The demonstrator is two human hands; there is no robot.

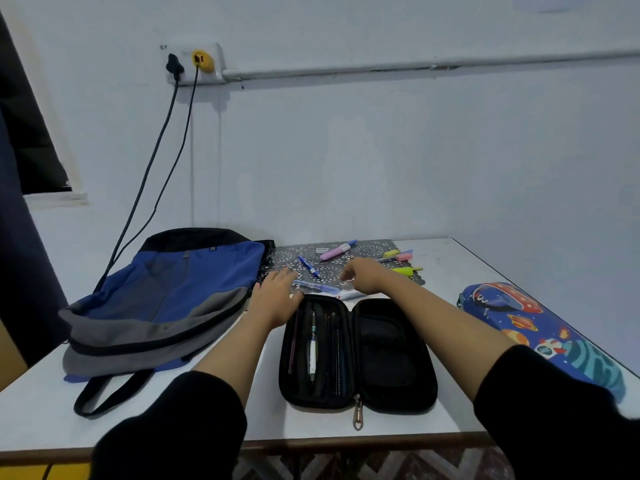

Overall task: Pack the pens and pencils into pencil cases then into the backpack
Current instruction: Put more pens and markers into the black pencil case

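Note:
An open black pencil case (388, 351) lies in front of me, with a few pens in its left half. My left hand (275, 299) rests flat at the case's upper left corner, fingers straight. My right hand (363, 273) hovers just beyond the case with fingers loosely curled, holding nothing. Under and past the hands lie loose items: a purple pen (317, 286), a blue pen (308, 266), a pink highlighter (335, 252), a white marker (351, 295) and yellow highlighters (408, 270). A blue and grey backpack (166, 299) lies to the left. A space-print pencil case (540, 330) sits shut at the right.
A patterned grey mat (287, 258) lies under the loose pens near the wall. Two cables (152, 188) hang from a wall socket down behind the backpack. The white table's (450, 268) right edge runs close beside the space-print case.

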